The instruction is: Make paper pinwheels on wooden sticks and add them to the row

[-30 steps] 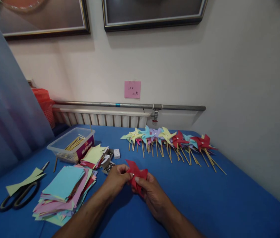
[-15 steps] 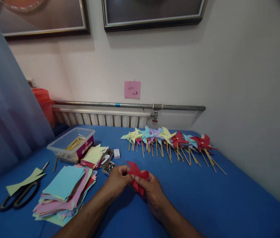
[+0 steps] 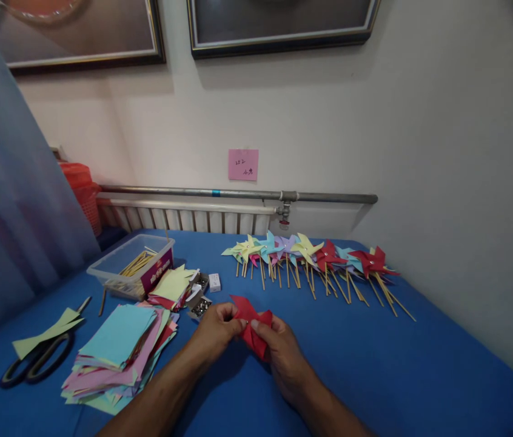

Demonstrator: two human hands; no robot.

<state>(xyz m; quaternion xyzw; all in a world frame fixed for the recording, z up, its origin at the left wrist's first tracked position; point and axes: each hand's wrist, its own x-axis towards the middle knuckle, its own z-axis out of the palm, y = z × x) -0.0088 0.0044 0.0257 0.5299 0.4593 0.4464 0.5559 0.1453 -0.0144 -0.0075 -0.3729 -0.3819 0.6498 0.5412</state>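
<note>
Red paper pinwheel (image 3: 258,347) sits to the right of the paper stack (image 3: 117,337), held between the two hands. The left hand (image 3: 219,328) pinches its near-left side, thumb against the folded paper; the right hand (image 3: 281,349) is clamped on the opposite side, its thumb pressed flat near the middle. The two thumbs come close together across the folds, one blade pointing up between the hands.

Most of the fingers curl behind the paper and are hidden, so their grip there cannot be made out. A tiny bright spot by the left thumb may be a pin head, though it is too small to be sure. Both forearms run off the lower edge, and the left one covers the near-right part of the paper stack. Just behind that stack, to its right, the left hand stands close in front of an open box of metal tacks (image 3: 201,306). Left of the stack, a pale green paper strip (image 3: 47,334) hides part of the scissors (image 3: 43,353)
</note>
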